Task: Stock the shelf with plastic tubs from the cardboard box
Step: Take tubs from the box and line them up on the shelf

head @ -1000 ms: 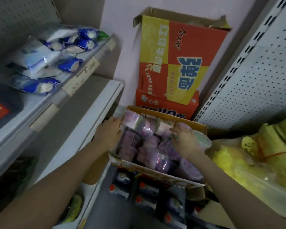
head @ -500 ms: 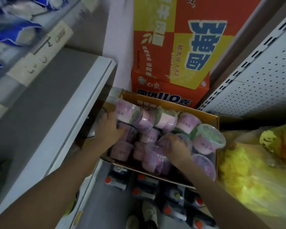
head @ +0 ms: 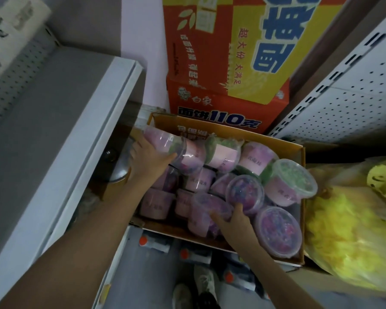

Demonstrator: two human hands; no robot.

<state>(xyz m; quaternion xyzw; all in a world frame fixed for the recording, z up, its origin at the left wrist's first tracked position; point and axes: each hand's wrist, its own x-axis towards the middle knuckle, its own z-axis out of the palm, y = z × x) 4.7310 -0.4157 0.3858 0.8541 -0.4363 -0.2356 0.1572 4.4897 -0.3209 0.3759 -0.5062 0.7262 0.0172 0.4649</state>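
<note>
Box (head: 299, 221): open, on the floor beside the shelf (head: 80, 139), packed with lidded tubs.
Left hand (head: 149, 159): at the box's far-left corner, fingers clamped under a tub (head: 163, 141) lying on its side.
Right hand (head: 234, 221): near the front edge, fingers wrapped around a purple tub (head: 207, 210).
Shelf: white, bare surface, left of the box.
Cartons (head: 227, 63): red and yellow, stacked behind the box.

A shop: pegboard shelving (head: 352, 90) (stock cartons (head: 227, 63) stacked).
</note>
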